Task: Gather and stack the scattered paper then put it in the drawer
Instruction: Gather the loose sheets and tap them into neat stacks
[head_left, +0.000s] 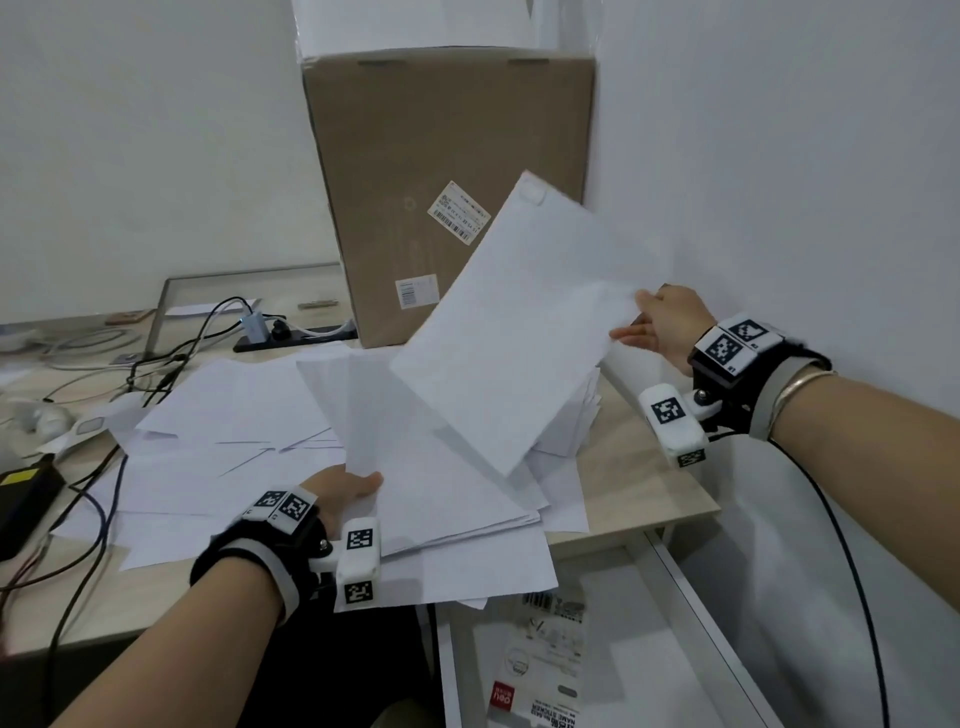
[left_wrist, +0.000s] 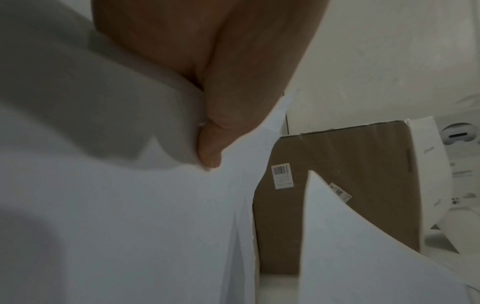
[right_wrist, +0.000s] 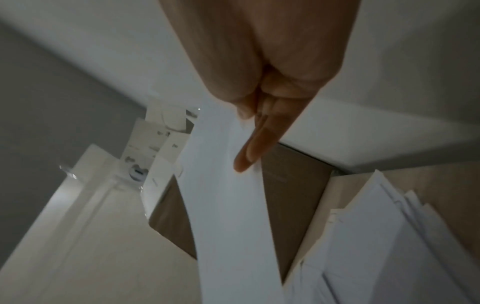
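White paper sheets (head_left: 218, 447) lie scattered over the wooden desk (head_left: 649, 483). My left hand (head_left: 348, 486) grips the near edge of a lifted stack of sheets (head_left: 441, 467), thumb on top; the left wrist view shows the thumb (left_wrist: 210, 158) pressed on that paper (left_wrist: 130, 216). My right hand (head_left: 654, 325) pinches the right edge of a single sheet (head_left: 530, 322) held tilted in the air above the stack; in the right wrist view that sheet (right_wrist: 228, 205) hangs from the fingers (right_wrist: 249, 152). The white drawer (head_left: 670, 597) stands open at the lower right.
A big cardboard box (head_left: 447, 197) stands at the back against the wall. Cables (head_left: 156, 364) and a power strip (head_left: 291, 335) crowd the left of the desk, with a black device (head_left: 26, 499) at the left edge. Packaged items (head_left: 545, 670) lie inside the drawer.
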